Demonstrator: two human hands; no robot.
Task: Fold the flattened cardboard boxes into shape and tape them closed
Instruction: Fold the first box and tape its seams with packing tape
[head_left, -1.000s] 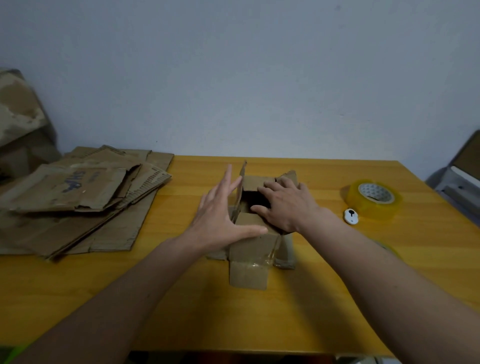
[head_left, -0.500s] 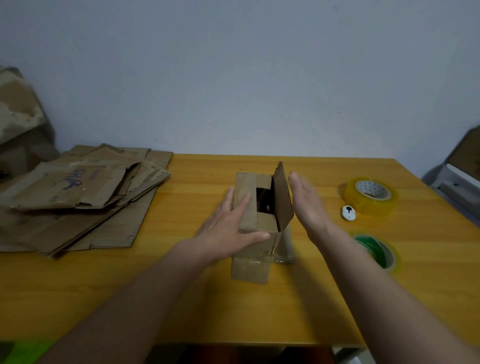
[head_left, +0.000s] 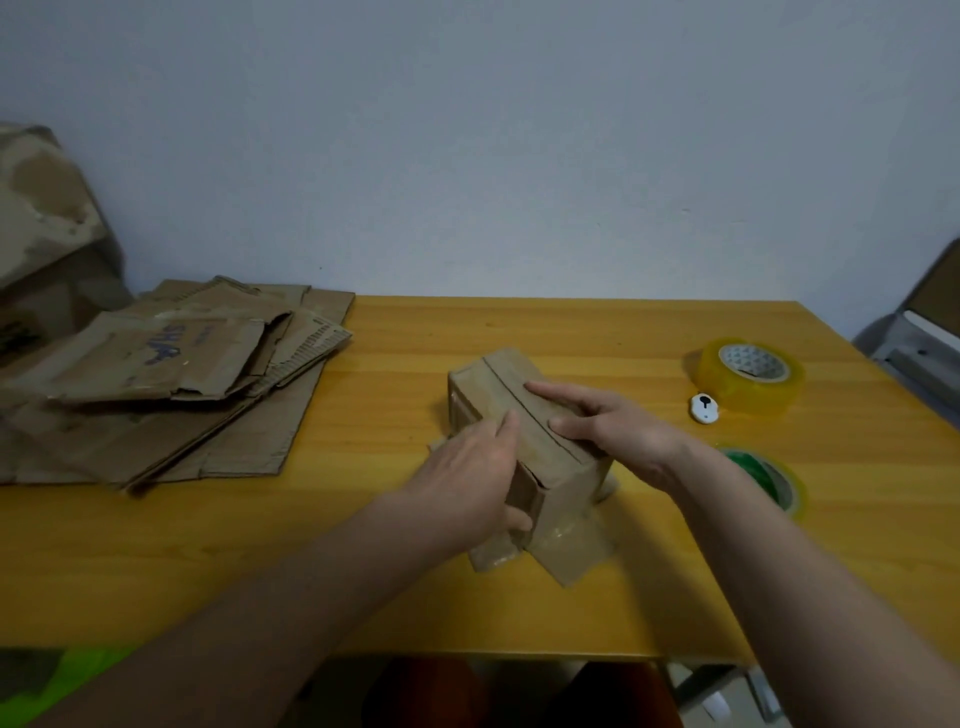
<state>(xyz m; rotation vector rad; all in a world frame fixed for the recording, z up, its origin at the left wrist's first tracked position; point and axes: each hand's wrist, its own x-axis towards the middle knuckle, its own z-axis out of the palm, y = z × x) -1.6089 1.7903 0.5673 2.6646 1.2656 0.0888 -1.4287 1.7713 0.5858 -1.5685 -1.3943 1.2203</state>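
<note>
At frame centre, the left hand (head_left: 470, 480) and right hand (head_left: 608, 426) pressed flat, straight fingers on the box (head_left: 524, 441), holding its top flaps closed. Taping appeared next, requiring the yellow tape roll (head_left: 748, 376) at right

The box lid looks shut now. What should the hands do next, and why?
Probably the right hand should reach for the yellow tape while the left hand holds the flaps down. Both top flaps of the box lie flat and meet at a seam, no tape shows across it, and the tape roll sits just right of that hand.
</note>
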